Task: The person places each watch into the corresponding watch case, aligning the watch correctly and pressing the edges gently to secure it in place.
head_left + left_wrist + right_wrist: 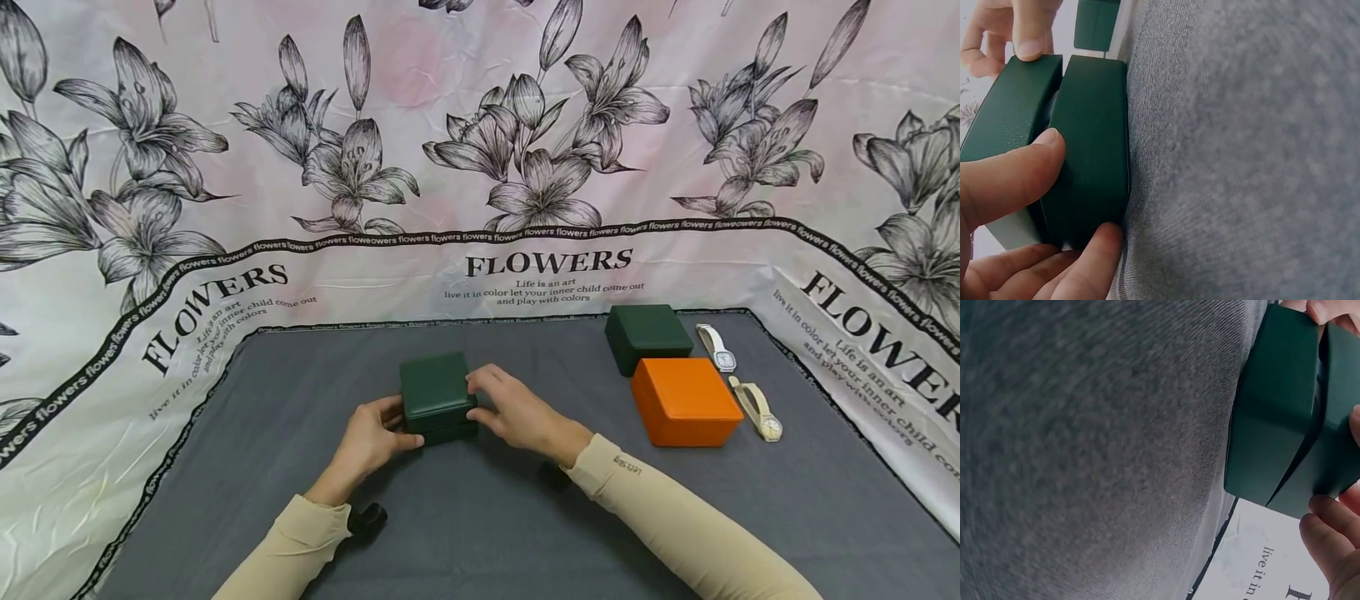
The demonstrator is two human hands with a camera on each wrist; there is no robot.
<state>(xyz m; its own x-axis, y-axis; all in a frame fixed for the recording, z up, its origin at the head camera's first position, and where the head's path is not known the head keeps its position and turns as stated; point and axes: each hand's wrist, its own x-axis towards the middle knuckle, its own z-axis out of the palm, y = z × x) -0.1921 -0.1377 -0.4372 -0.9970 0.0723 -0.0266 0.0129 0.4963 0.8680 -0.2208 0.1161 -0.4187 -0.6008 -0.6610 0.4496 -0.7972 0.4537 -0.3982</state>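
A dark green hinged box (438, 383) sits on the grey cloth between both hands, its lid parted from the base by a narrow gap at the front. My left hand (369, 440) grips the left side, with the thumb (1047, 150) at the front by the gap and a fingertip low on the base (1094, 150). On the other side my right hand (521, 412) holds the lid (1329, 444), thumb at its front and fingers along its side. What lies inside the box is hidden.
Toward the back right stand another green box (648, 333) and an orange box (686, 404). A white-strapped watch (717, 348) and a cream-strapped watch (757, 408) lie right of them. A flower-printed cloth (547, 275) rises behind the grey surface.
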